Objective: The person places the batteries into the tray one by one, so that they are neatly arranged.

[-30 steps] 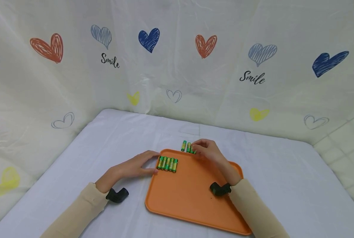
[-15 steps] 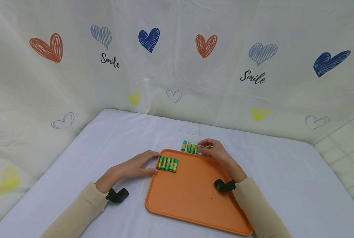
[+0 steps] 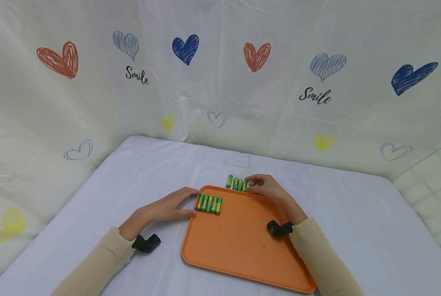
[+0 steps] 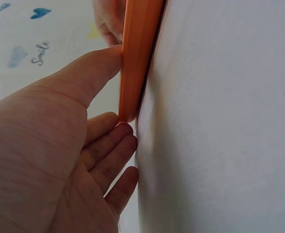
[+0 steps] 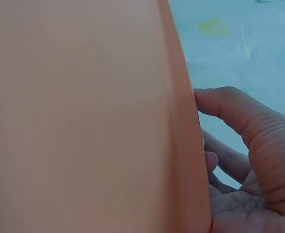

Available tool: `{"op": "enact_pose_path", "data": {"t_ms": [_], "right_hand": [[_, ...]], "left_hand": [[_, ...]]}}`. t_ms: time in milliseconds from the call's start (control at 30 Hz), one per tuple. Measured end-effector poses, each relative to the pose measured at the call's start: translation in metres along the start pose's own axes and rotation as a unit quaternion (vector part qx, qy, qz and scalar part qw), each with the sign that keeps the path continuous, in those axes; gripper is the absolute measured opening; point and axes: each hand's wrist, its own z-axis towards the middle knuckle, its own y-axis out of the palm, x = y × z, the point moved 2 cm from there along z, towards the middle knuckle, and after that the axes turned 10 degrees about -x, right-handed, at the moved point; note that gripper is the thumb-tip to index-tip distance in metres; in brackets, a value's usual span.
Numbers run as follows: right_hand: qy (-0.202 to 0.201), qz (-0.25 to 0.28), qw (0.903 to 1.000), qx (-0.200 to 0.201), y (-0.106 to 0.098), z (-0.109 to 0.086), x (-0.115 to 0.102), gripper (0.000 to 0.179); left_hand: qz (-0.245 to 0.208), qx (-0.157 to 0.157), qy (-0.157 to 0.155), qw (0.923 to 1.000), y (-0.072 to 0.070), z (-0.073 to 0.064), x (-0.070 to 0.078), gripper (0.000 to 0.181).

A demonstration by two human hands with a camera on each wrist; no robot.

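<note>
An orange tray (image 3: pixel 239 242) lies on the white-covered table with a row of several green-and-yellow batteries (image 3: pixel 209 204) in its far left corner. My left hand (image 3: pixel 168 205) rests at that corner, its thumb (image 4: pixel 103 60) against the rim and its fingers loosely extended beside it. Behind the tray's far edge stands a second row of batteries (image 3: pixel 235 183), the leftmost a little apart. My right hand (image 3: pixel 266 187) pinches the rightmost battery (image 3: pixel 244 185), index finger by its far end and thumb by its near end. In the right wrist view the tray wall hides that battery.
Each wrist carries a black camera mount (image 3: pixel 146 243); the right one (image 3: pixel 279 228) is above the tray. A white sheet (image 3: pixel 220 82) printed with hearts stands behind the table. A small dark speck (image 3: pixel 263 247) shows on the tray floor.
My right hand has drawn back to the right, uncovering the back row, then edged in again to its rightmost battery. My left hand and the row on the tray have stayed put.
</note>
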Motion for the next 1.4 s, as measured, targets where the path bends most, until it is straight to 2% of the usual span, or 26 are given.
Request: {"op": "enact_pose_path", "data": {"t_ms": [433,633,900,1233,1400], "right_hand": [[-0.015,-0.019,0.9996,0.014,0.0026,0.0011,0.0022,0.04],[-0.019,-0.005,0.9992,0.035,0.0037,0.0009,0.0001,0.033],[0.008,0.017,0.998,0.06,0.0055,-0.0006,-0.0032,0.029],[0.009,0.065,0.9959,0.062,0.0042,-0.0006,-0.0014,0.031],[0.011,0.07,0.9954,0.064,0.0039,-0.0003,-0.0014,0.032]], "left_hand": [[-0.003,-0.002,0.0,1.0,0.0,-0.0003,0.0009,0.069],[0.001,-0.001,-0.002,1.0,0.0004,-0.0001,0.0012,0.07],[-0.001,0.002,-0.005,1.0,0.0009,0.0003,0.0002,0.069],[0.0,0.0,-0.004,1.0,0.0008,0.0007,-0.0004,0.07],[-0.002,0.0,-0.003,1.0,0.0006,0.0004,0.0,0.07]]}}
